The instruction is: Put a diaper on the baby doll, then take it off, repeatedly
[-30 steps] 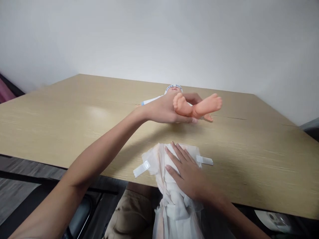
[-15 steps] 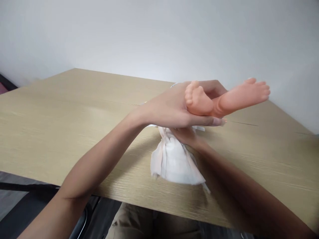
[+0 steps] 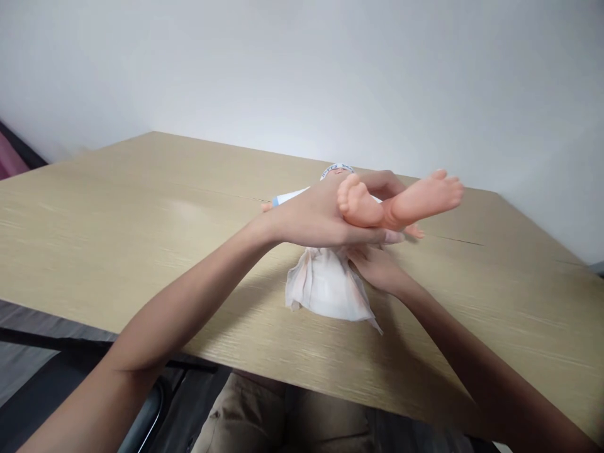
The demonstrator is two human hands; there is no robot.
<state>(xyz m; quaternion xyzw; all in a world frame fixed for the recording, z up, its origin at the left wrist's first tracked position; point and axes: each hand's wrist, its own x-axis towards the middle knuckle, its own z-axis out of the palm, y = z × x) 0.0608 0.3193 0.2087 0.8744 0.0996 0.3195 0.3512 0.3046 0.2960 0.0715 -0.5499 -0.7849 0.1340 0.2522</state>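
**Holding a doll point(image 3: 389, 212) by the ankles, with a white diaper point(image 3: 328, 286) on the surface point(image 3: 189, 251) just below**

A pale wall point(image 3: 302, 75) fills the upper part of the view. Up against it stands the wide, wood-grained surface, which carries the doll and the diaper near its middle. Below its near edge show the person's tan trousers point(image 3: 245, 409), with a dark chair point(image 3: 51, 390) to the left and grey floor point(image 3: 16, 321) beyond that.

The doll lies with its head toward the wall and its legs raised toward the person, its trunk mostly hidden behind the left hand point(image 3: 325, 217). That hand's grip is closed round both ankles, thumb below and fingers over the far side.

Nearer the person, the diaper spreads out in a flared panel with gathered sides; its far end runs out of sight beneath the left hand. The right hand point(image 3: 377, 267) lies low at the diaper's right side, just under the raised legs. Its fingertips are hidden, so I cannot tell how far open its grip is or whether it has hold of anything.

Smaller still are the doll's bare feet point(image 3: 427, 196), soles toward the person, its patterned white headwear point(image 3: 337, 167) and a light-blue cuff point(image 3: 276, 201).
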